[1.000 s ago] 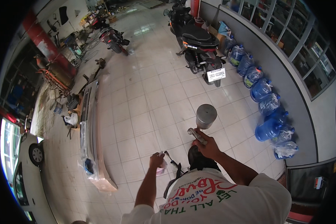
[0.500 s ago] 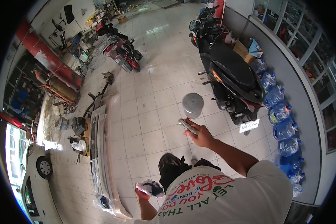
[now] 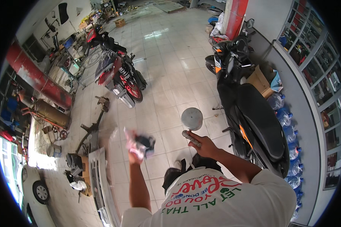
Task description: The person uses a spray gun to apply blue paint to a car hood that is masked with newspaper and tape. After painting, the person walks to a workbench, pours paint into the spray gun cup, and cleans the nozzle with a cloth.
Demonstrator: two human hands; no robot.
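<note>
My left hand [image 3: 135, 156] is raised ahead of me on the left, closed around a bundled pink-and-black cloth [image 3: 144, 143] that is smeared by motion. In front of my chest, my right hand [image 3: 206, 146] grips a short silver metal tool [image 3: 192, 139] with a rounded end, its exact kind unclear. Just beyond that tool, a grey cylinder with a round flat top [image 3: 192, 117] stands on the tiled floor. The two hands are well apart.
To the right stands a black scooter [image 3: 259, 121], with water bottles [image 3: 290, 133] and a cardboard box [image 3: 260, 81] along the wall. A red motorcycle [image 3: 121, 73] is ahead left. Long plastic-wrapped panels [image 3: 98, 166], a gas cylinder [image 3: 52, 112] and a white car [image 3: 30, 189] are at left.
My left hand has swung up and forward with the cloth. The right hand still holds the tool. The surroundings have shifted, and both bikes appear closer.
</note>
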